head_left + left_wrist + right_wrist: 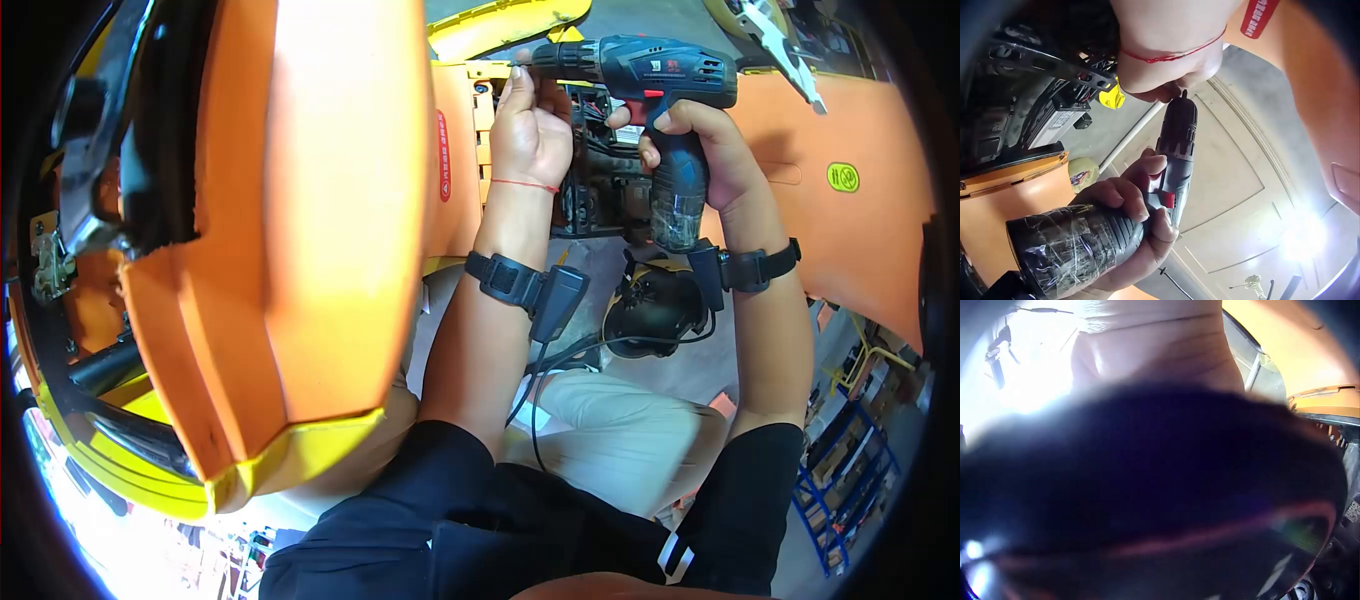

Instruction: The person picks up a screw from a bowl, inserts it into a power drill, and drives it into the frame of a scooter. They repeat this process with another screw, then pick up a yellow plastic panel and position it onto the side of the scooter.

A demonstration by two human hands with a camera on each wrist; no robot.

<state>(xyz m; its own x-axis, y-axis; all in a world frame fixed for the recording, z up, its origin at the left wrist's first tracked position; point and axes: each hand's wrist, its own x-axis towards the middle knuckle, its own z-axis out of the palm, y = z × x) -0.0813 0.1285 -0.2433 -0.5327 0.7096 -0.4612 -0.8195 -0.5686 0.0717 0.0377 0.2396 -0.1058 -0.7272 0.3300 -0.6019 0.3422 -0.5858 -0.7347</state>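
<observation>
My right hand point(725, 145) grips the handle of a dark blue cordless drill point(665, 70), forefinger near its red trigger. The drill lies level in the head view, its black chuck point(565, 62) aimed left. Clear tape wraps the handle's base point(1066, 250). At the front of the chuck, my left hand point(533, 135) has its thumb and fingers pinched around the short bit point(1185, 94); the fingers partly hide its tip. In the right wrist view, the dark blurred base of the drill covers most of the picture, with my wrist point(1154, 344) above it.
A large orange panel point(340, 200) with a yellow edge rises close on the left. Another orange panel point(830, 190) lies at right. Between them sit black frame parts and wiring point(600, 190). A black cap-like object point(655, 310) is below. A blue rack point(850, 480) stands lower right.
</observation>
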